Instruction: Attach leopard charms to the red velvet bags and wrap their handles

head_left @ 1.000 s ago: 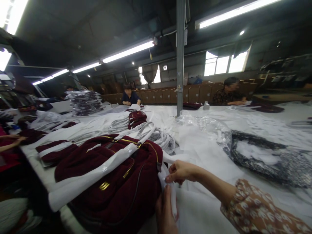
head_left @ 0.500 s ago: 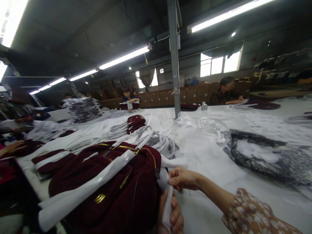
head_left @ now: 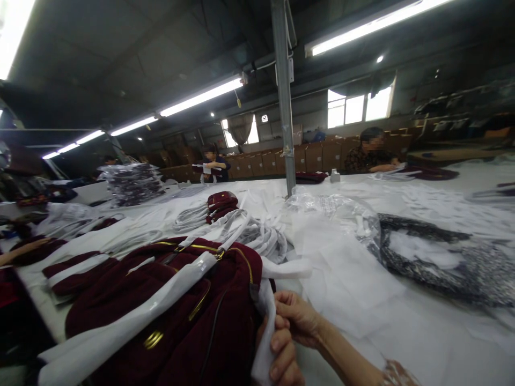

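Note:
A maroon bag (head_left: 161,300) with gold zippers and a gold emblem lies in front of me on the table. A long white-wrapped strap (head_left: 132,316) runs diagonally across its front. At the bag's right side, a piece of white wrapping paper (head_left: 266,316) hangs down by the zipper's end. My left hand (head_left: 284,351) is closed around the lower part of this paper, partly hidden behind it. Just above, the fingers of my right hand (head_left: 295,316) pinch the paper's edge. Whether a strap lies inside the paper I cannot tell.
White sheets (head_left: 354,284) cover the table on the right, near a clear plastic bag (head_left: 338,206) and a black-and-white plastic bundle (head_left: 434,257). A metal post (head_left: 285,107) rises beyond. Smaller maroon bags (head_left: 222,201) lie behind. Co-workers sit across the table; another person's arm (head_left: 26,251) reaches in at left.
Both hands have shifted slightly down while keeping hold of the white wrapping paper. My right hand has come closer to my left. The bag appears a little further left in view.

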{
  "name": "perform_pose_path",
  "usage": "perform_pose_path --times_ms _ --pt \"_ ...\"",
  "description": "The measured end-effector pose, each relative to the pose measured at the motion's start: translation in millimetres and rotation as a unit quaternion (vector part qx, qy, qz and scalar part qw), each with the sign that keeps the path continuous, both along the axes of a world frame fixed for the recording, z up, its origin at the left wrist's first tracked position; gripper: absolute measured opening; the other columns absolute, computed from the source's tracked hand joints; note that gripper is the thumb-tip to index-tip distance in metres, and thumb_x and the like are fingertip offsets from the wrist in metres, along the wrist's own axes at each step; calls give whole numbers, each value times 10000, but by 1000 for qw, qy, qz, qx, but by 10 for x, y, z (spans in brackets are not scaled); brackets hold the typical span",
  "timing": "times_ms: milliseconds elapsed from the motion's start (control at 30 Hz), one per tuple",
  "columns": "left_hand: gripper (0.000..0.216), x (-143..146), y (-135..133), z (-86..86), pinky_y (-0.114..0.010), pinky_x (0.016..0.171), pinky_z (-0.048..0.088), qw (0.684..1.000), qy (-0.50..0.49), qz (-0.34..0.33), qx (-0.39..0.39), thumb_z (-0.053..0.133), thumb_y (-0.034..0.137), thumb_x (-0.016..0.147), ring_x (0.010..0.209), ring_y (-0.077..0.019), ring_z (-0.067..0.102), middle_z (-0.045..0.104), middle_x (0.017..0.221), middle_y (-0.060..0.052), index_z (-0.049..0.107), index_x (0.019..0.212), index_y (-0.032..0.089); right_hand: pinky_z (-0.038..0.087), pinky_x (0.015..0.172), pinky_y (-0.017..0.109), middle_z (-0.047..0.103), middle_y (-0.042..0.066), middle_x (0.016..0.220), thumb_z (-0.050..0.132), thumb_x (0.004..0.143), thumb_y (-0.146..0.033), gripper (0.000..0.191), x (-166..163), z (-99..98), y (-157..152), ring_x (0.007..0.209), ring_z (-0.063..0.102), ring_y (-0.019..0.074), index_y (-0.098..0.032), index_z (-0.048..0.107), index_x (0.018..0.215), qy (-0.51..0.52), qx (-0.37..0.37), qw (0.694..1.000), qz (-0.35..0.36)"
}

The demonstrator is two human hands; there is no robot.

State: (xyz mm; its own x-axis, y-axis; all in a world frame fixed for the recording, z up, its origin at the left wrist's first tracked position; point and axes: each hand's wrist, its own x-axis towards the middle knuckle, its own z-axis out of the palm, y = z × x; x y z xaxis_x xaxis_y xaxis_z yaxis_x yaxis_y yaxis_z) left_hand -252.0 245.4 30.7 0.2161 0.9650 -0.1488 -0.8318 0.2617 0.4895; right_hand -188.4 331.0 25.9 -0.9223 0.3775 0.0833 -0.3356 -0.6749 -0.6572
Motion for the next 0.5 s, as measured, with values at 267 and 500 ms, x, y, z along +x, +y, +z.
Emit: perform_pose_path --times_ms 267,500 --pt "403 131 -166 144 -128 243 265 987 8 157 -22 722 497 604 258 -51 379 427 396 79 491 613 167 265 461 168 572 14 528 733 674 -342 292 164 262 30 468 449 53 -67 640 700 -152 184 965 -112" --pt "504 262 -133 101 -113 230 180 952 82 261 -137 774 552 463 244 -10 311 438 424 83 520 639 154 310 454 185 630 67 659 505 780 -520 451 367 468 48 521 538 101 -87 630 753 -315 250 894 -198"
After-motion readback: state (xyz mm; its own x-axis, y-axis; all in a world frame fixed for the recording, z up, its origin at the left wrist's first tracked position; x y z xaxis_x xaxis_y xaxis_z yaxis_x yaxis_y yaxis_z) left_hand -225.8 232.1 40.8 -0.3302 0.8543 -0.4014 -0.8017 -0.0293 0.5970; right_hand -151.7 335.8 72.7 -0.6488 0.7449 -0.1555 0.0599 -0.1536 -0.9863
